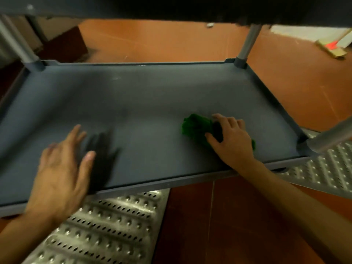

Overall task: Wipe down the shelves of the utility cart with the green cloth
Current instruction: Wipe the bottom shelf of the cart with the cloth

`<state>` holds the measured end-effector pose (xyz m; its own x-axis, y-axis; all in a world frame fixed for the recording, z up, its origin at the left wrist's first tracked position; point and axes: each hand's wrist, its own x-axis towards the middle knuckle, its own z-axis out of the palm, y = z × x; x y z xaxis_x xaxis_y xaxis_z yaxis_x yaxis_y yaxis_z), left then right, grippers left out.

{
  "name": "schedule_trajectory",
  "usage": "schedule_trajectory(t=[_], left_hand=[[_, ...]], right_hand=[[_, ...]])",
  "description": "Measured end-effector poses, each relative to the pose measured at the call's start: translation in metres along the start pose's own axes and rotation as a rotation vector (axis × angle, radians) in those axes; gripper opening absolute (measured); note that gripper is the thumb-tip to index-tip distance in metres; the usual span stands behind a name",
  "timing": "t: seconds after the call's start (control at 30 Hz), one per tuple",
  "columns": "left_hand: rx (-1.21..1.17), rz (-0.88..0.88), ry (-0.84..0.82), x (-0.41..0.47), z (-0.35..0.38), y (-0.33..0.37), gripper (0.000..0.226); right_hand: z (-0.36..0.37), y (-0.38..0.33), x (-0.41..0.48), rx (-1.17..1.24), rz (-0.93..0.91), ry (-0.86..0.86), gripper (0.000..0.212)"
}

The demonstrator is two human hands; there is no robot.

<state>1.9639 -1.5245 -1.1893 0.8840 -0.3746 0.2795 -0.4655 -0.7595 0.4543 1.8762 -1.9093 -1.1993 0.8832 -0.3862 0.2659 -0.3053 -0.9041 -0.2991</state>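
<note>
Pressing the green cloth [196, 127] onto the grey shelf [144, 103], the right hand [231, 139] grips it; the left hand [62, 168] hovers, fingers spread, holding nothing.

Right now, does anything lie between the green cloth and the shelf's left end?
Only the left hand, over the front left of the shelf; nothing else visible. The right hand grips the green cloth.
</note>
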Motion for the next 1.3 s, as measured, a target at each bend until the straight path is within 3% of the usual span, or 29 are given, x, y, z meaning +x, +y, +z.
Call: schedule_trajectory(t=[0.07,0.17,0.33,0.53,0.7,0.83,1.0,1.17,1.3], left_hand=[[0.099,-0.077,0.125,-0.003,-0.012,-0.036,0.055],[0.154,-0.203,0.186,-0.002,-0.017,-0.069,0.057],[0.080,-0.172,0.215,0.000,-0.011,-0.063,0.060],[0.033,-0.183,0.178,0.004,-0.012,-0.064,0.061],[0.003,-0.113,0.283,0.006,-0.016,-0.075,0.052],[-0.001,-0.034,0.288,0.012,-0.014,-0.080,0.052],[0.021,-0.112,0.243,0.027,-0.009,-0.078,0.062],[0.002,-0.108,0.123,0.050,-0.002,-0.087,0.060],[0.057,-0.078,0.124,0.062,0.003,-0.096,0.057]], right_hand=[[0.009,-0.011,0.011,-0.030,0.059,0.003,0.054],[0.022,-0.037,0.024,-0.026,0.125,0.006,0.054],[0.046,-0.107,0.036,-0.024,0.135,0.005,0.050],[0.076,-0.239,0.020,0.113,-0.130,-0.089,0.049],[0.091,-0.322,-0.023,0.223,-0.358,-0.170,0.039],[0.089,-0.306,-0.021,0.299,-0.405,-0.210,0.027],[0.077,-0.265,-0.018,0.370,-0.381,-0.221,0.030],[0.060,-0.198,-0.003,0.343,-0.358,-0.176,0.025],[0.038,-0.129,0.001,0.241,-0.288,-0.142,0.026]])
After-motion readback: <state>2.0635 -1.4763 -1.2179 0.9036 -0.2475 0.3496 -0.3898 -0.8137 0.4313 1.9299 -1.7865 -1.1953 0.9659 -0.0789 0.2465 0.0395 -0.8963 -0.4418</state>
